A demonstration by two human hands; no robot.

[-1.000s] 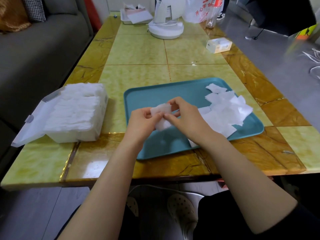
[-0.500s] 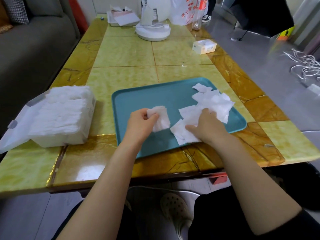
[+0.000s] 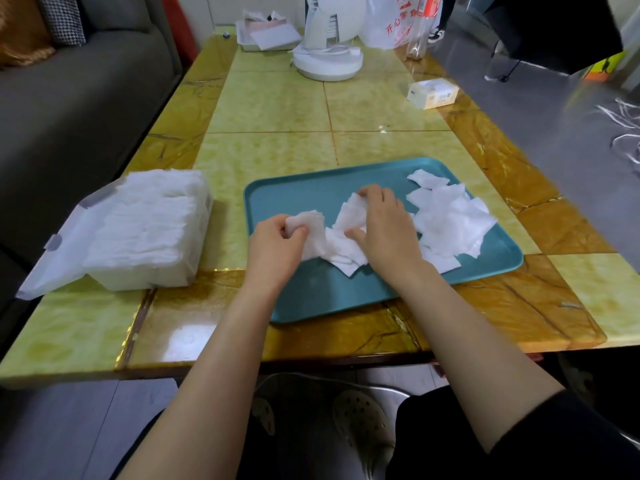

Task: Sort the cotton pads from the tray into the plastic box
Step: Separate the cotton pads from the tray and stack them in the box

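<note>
A teal tray point(image 3: 346, 296) lies on the table in front of me. Several loose white cotton pads point(image 3: 450, 220) are spread over its right half. My left hand point(image 3: 273, 251) grips a small stack of pads point(image 3: 308, 220) over the tray's left part. My right hand point(image 3: 384, 230) pinches another pad point(image 3: 353, 213) lifted off the pile, right next to the stack. The clear plastic box point(image 3: 145, 233) stands to the left of the tray, its lid point(image 3: 59, 254) open to the left, packed with white pads.
A white fan base point(image 3: 327, 62), a small white carton point(image 3: 433, 93), a plastic bag point(image 3: 391, 26) and a tray of papers point(image 3: 266, 36) stand at the table's far end. A grey sofa point(image 3: 69, 98) runs along the left. White cables point(image 3: 623, 126) lie on the floor at right.
My right hand left the stack, reached into the loose pile on the right, then came back toward my left hand with a pad. The left hand kept its stack.
</note>
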